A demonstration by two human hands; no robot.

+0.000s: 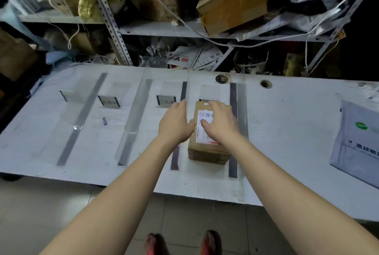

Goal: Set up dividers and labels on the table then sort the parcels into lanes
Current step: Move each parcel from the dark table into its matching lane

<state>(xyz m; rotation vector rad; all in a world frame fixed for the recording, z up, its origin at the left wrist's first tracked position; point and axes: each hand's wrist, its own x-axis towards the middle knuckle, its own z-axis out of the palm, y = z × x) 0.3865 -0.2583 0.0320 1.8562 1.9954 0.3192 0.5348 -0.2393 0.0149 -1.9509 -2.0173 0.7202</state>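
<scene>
Box parcel [208,131] sits in the rightmost lane, dead ahead at 12 o'clock from your hands. Its long axis runs 12-to-6, parallel to the clear dividers [233,129].

Your left hand [175,123] is flat and spread against the box's 9 o'clock side, fingers pointing to 12. Your right hand [221,123] lies spread, palm down, on the top face over the white label. Neither is curled into a grip (a steadying press, by my reading). Both are equally near; the right bears the load.

Edges: dividers flank the box close at 3 and 9, so sideways room is slim. Free travel lies along the lane, toward the label stand [209,99] at 12 or back to 6.

Grey mailer bag [356,142] waits at 3 o'clock, well apart, by the table [287,131] edge; your right hand is nearer it.
</scene>
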